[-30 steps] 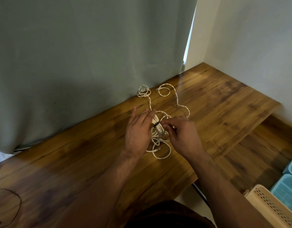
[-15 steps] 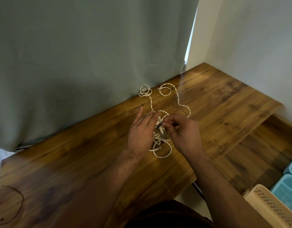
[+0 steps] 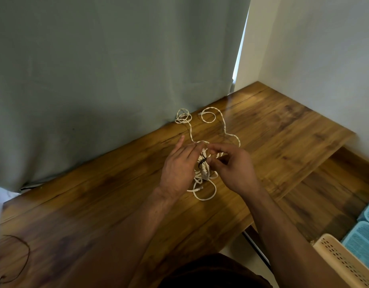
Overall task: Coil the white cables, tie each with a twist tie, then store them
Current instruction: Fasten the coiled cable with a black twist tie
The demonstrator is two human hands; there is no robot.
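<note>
Since a second ago the right hand (image 3: 234,167) has lifted its index finger off the bundle while the thumb and curled fingers keep pinching at the black twist tie (image 3: 202,162). At frame centre, the left hand (image 3: 179,165) cups the coiled white cable (image 3: 204,173) from the left, its fingers nearly straight along the bundle. Loose cable (image 3: 223,123) trails toward the grey curtain (image 3: 96,80) at the wooden table (image 3: 96,204)'s far edge. Bare tabletop lies to the left and right of the hands. At lower right, past the table's edge, sit a beige basket (image 3: 341,265) and blue baskets (image 3: 364,238). A thin brown wire (image 3: 25,246) curls at lower left.
</note>
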